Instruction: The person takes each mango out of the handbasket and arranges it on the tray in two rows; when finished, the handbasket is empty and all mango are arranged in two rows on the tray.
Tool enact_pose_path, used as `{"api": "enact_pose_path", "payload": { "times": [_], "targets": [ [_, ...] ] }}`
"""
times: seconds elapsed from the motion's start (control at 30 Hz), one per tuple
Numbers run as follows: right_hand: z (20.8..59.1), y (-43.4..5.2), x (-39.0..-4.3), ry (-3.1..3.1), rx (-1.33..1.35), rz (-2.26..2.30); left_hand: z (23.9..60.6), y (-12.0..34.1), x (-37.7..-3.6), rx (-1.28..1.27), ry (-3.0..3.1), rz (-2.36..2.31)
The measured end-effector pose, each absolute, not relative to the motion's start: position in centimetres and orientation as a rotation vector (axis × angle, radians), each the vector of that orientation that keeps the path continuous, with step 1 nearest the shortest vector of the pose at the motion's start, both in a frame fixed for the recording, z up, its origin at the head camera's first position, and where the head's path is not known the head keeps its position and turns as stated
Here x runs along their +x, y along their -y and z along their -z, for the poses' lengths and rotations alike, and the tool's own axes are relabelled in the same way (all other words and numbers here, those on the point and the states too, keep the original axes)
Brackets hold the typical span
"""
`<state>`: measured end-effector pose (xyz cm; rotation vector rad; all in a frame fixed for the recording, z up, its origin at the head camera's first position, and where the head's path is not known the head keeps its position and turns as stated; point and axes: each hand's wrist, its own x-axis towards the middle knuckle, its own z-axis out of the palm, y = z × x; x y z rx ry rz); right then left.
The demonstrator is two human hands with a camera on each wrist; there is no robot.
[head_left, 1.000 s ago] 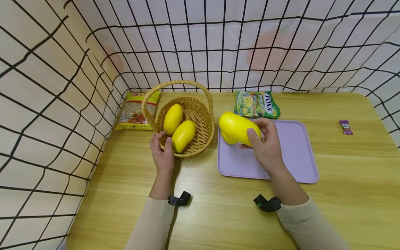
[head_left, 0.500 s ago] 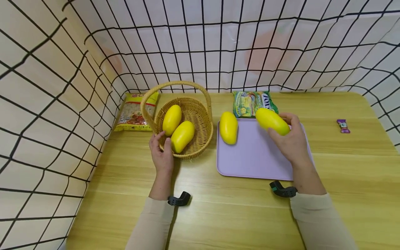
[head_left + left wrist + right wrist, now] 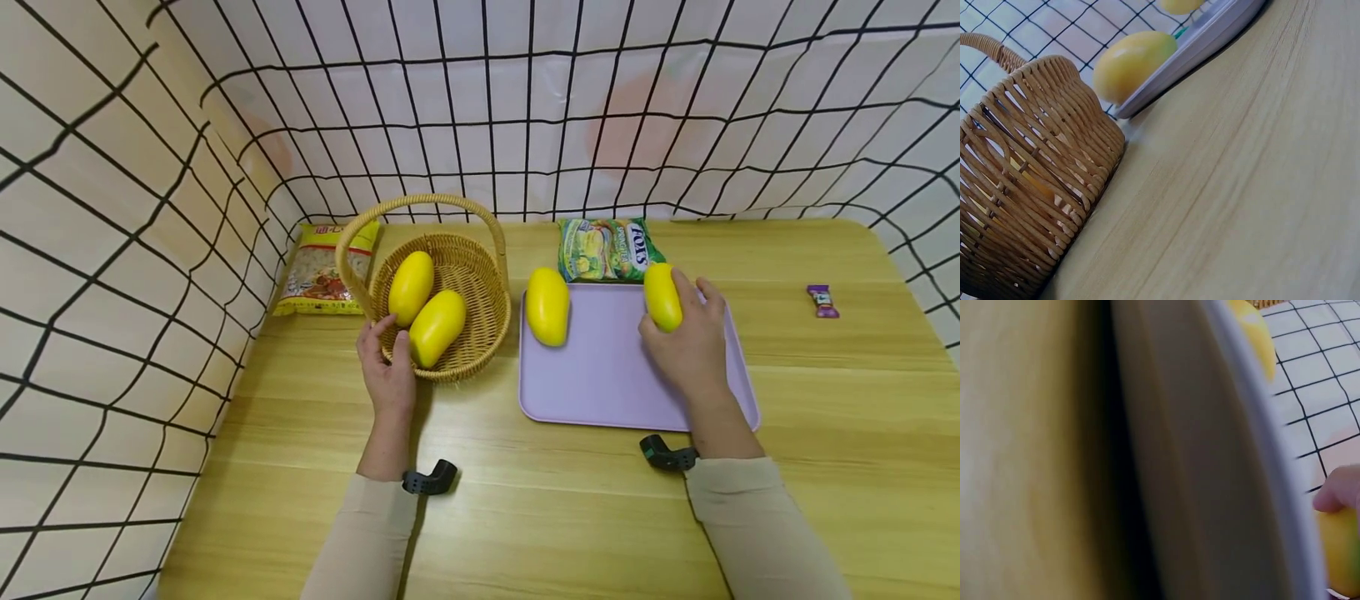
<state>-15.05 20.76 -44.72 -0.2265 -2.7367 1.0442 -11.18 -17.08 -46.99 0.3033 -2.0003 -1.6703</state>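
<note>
My right hand (image 3: 692, 337) grips a yellow mango (image 3: 663, 296) from its right side, over the far right part of the lilac tray (image 3: 607, 383). Another mango (image 3: 547, 307) lies on the tray's left end. At the front left of a wicker basket (image 3: 480, 354), my left hand (image 3: 388, 371) holds the rim with thumb and fingers. Two mangoes rest inside, one behind (image 3: 411, 287) and one nearer (image 3: 438, 327). In the right wrist view, the tray's edge (image 3: 1266, 450) covers much of the scene, and a fingertip shows on the held mango (image 3: 1338, 550).
Behind the tray lies a green Fox's candy bag (image 3: 603, 250). A yellow and red food packet (image 3: 322, 271) sits left of the basket, and a small purple wrapped sweet (image 3: 823, 301) lies at the right. Black wire mesh (image 3: 510, 125) stands along the back and sides.
My right hand has carried its mango from the tray's left end to the right and turned it more upright, lower over the tray. My left hand stays at the basket.
</note>
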Motion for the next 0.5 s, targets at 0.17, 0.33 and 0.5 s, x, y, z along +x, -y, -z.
{"api": "enact_pose_path", "payload": {
  "times": [0.17, 0.33, 0.5],
  "targets": [
    [45.3, -20.9, -15.2, 2.757, -0.211, -1.045, 47.0, 17.1, -11.2, 0.302, 2.01, 1.67],
    [45.8, -21.0, -15.4, 2.766, -0.232, -1.071, 47.5, 17.3, -11.4, 0.307, 2.017, 1.652],
    [46.1, -21.0, -15.5, 2.751, -0.229, -1.083, 47.5, 17.2, -11.4, 0.314, 1.997, 1.667]
  ]
}}
